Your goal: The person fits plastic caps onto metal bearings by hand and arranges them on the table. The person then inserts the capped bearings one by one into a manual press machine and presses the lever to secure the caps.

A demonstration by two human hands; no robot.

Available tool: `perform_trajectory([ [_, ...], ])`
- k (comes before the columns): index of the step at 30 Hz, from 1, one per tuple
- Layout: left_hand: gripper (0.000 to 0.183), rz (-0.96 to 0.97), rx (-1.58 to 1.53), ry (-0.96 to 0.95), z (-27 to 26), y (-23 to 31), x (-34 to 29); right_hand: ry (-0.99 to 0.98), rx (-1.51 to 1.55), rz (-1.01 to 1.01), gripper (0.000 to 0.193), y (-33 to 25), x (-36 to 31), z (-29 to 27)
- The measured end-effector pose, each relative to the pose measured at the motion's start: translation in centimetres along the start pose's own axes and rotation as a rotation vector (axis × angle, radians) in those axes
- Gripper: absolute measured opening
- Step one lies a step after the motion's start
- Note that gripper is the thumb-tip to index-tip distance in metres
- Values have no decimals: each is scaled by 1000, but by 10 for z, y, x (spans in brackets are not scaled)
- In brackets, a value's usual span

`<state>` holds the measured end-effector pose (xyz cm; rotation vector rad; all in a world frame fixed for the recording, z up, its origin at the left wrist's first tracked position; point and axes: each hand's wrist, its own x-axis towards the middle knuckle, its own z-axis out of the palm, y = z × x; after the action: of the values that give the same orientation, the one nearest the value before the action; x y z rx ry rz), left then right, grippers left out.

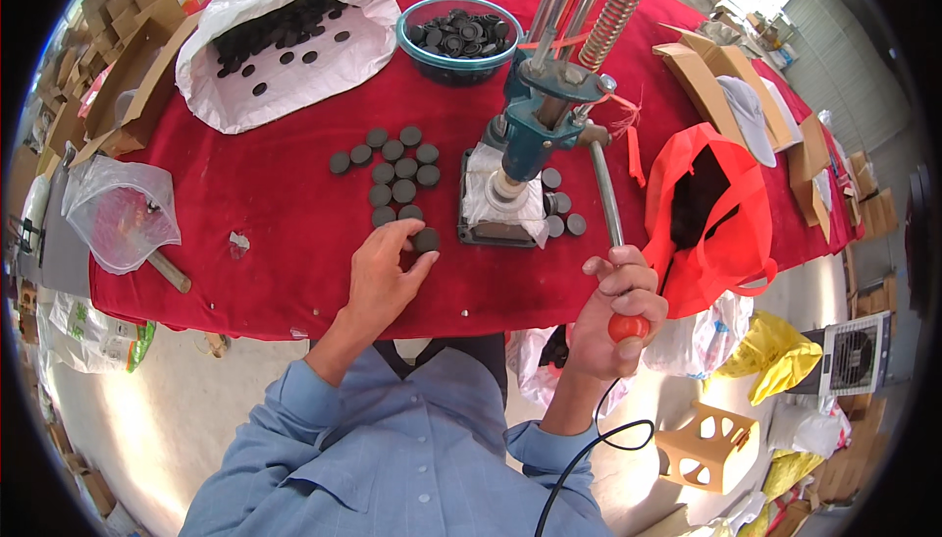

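Note:
My left hand [383, 272] is closed at the fingertips on a small black disc [425, 240], between thumb and forefinger, low over the red cloth. Just beyond the fingers lie several more loose black discs [403, 191] in a loose cluster. My right hand [618, 316] wraps round the lever [605, 193] of a green hand press [535, 134], near its red knob [628, 328]. The press's ram comes down onto a base [481, 238] covered in white sheeting; what lies under the tip is hidden. Several discs [554, 226] sit right of the base.
A white sack [294, 105] spills black discs at the far left, beside a teal bowl [461, 64] full of discs. A red bag [677, 272] stands open on the right. Left are a clear plastic bag [128, 213] and a wooden handle [169, 272]. A black cable [569, 468] hangs near my right arm.

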<state>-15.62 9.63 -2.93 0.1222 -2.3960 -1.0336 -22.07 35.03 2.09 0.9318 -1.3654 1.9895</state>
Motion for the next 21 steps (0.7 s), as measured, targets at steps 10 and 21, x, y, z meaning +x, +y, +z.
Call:
perform_trajectory([
  [10, 64, 34, -98, -34, 51, 12, 70, -109, -75, 62, 54, -25, 104, 10],
  [21, 60, -93, -471, 76, 72, 7, 69, -22, -105, 271, 51, -24, 167, 28],
])
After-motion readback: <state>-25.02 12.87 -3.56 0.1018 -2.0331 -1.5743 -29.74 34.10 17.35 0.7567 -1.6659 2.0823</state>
